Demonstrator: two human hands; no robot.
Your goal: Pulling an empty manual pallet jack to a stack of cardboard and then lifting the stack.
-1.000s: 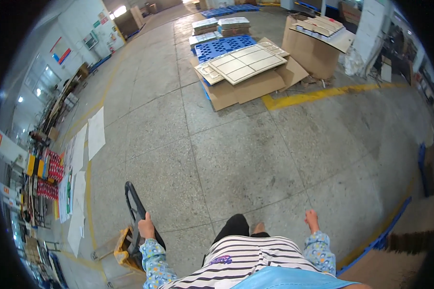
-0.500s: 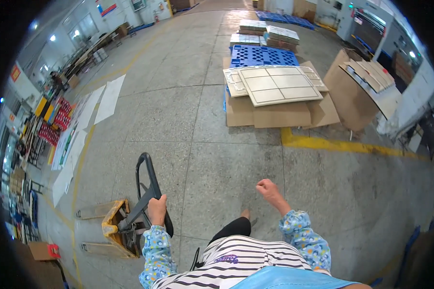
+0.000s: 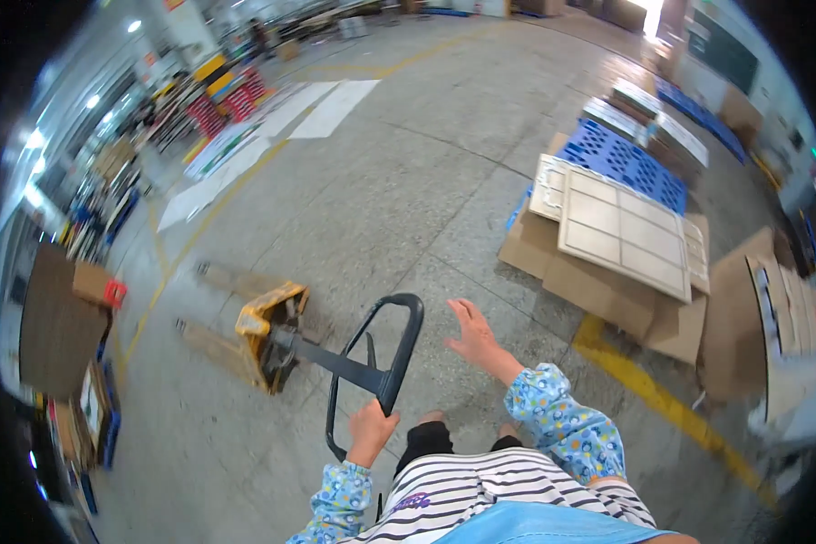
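Note:
A yellow pallet jack (image 3: 272,324) stands on the floor at my left, its two worn forks pointing away to the left. Its black loop handle (image 3: 414,335) leans toward me, in front of my body. My left hand (image 3: 370,430) is wrapped round the near lower part of that loop. To the right of the handle, my right hand (image 3: 477,337) hangs in the air with fingers spread, holding nothing and apart from the loop. Patterned blue sleeves cover both forearms.
Framed cream panels (image 3: 621,222) lie on cardboard at the right, beside a blue plastic pallet (image 3: 635,159) and stacked boxes (image 3: 675,140). Leaning cardboard (image 3: 739,308) stands at far right. White sheets (image 3: 335,109) lie on the floor at far left. A yellow line (image 3: 644,390) crosses the right floor.
The view has turned left. The handle has swung across in front of me, with my left hand still on it. My right hand has opened its fingers and come closer to the handle.

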